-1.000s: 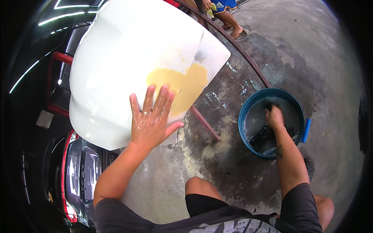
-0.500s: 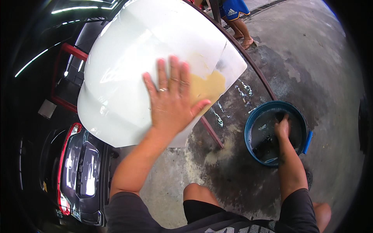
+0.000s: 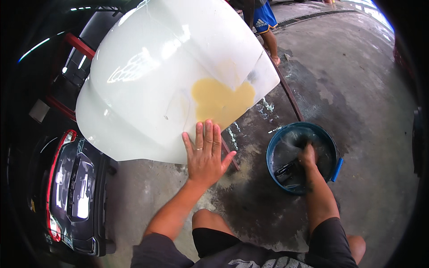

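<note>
A glossy white car hood (image 3: pixel 138 94) lies at a slant on a stand, with a tan patch of filler (image 3: pixel 223 102) toward its near right corner. My left hand (image 3: pixel 205 156) is open, fingers stretched out and thumb apart. Its fingertips overlap the hood's near edge, just below the patch; whether they touch it I cannot tell. To the right, my right hand (image 3: pixel 308 154) reaches down into a teal bucket (image 3: pixel 271 163) of murky water. The fingers of that hand are under the surface, and what they may hold is hidden.
A brown metal bar (image 3: pixel 290 96) of the stand runs down beside the bucket. Red stand parts (image 3: pixel 80 46) show at left, above a dark car (image 3: pixel 76 192). Beyond the hood stands a person in blue shorts (image 3: pixel 264 18). The concrete floor (image 3: pixel 357 89) is wet in places.
My left hand has come back toward me from over the hood to its near edge, uncovering more of the filler patch. My right hand stays in the bucket. The whole view has shifted slightly.
</note>
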A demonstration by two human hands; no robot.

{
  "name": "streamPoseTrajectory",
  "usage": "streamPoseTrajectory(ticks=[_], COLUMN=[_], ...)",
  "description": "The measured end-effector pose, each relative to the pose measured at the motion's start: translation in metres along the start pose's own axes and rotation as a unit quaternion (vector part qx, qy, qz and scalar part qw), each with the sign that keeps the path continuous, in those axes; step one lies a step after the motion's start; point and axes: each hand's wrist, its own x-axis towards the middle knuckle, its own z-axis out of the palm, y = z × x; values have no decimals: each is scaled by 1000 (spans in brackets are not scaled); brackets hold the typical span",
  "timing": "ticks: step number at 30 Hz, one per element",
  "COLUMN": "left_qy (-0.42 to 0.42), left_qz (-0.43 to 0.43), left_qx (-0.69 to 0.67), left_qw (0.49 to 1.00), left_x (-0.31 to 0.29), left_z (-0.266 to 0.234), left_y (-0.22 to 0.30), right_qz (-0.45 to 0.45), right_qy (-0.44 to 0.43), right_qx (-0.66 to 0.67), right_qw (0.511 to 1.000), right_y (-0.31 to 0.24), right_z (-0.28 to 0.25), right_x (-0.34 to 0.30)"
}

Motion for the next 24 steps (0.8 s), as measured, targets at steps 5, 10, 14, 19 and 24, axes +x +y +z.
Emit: streamPoseTrajectory(ticks=[5, 10, 14, 19, 24], left_qy=[39, 110, 200, 218, 207], left_qz=[-111, -288, -187, -143, -139], left_qx=[-344, -927, -949, -963, -968], left_qw=[932, 212, 155, 70, 19], left_x=[-21, 35, 66, 81, 81], left_z=[7, 43, 47, 37, 41], left_y=[81, 63, 54, 54, 51], right_qz=[28, -86, -316, -499, -509], right_qy=[-5, 131, 195, 225, 269], right_qx=[30, 115, 220, 194, 162], right_qw=[999, 981, 902, 814, 802], right_y=[-18, -83, -236, -352, -375], right_z=[-34, -104, -201, -259, -241], right_x=[2, -2, -27, -41, -39])
